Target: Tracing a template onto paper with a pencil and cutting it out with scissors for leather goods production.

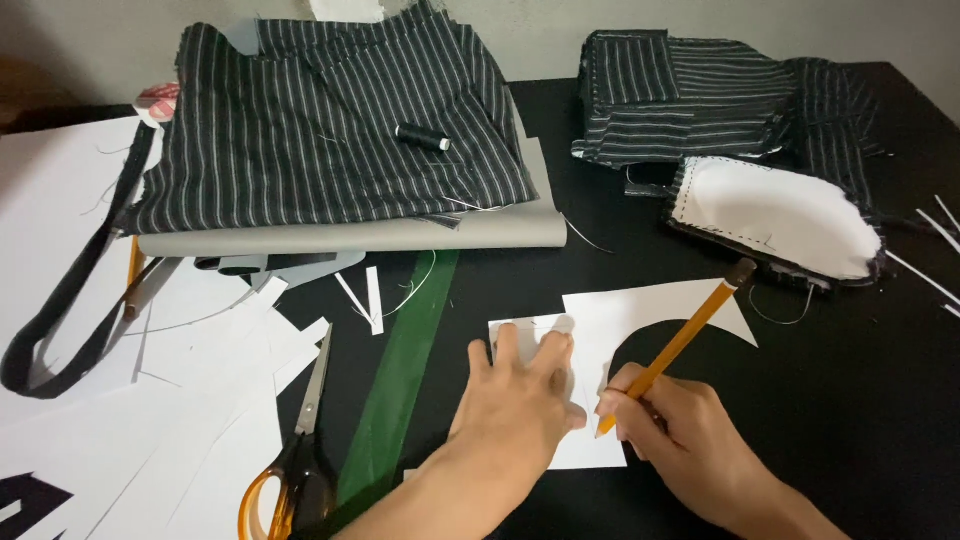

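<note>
Pencil [672,348] tip behind left hand [515,400]

Two hands: left hand [520,395] and right hand [672,425] at six o'clock. One pencil [675,345]. One pair of scissors [292,470] at seven. One thread spool [422,137] at twelve. Two striped fabric piles [330,120] [690,95].

left hand [520,400] flat on white paper [640,320] — right hand [680,430] gripping pencil [680,345]
</note>
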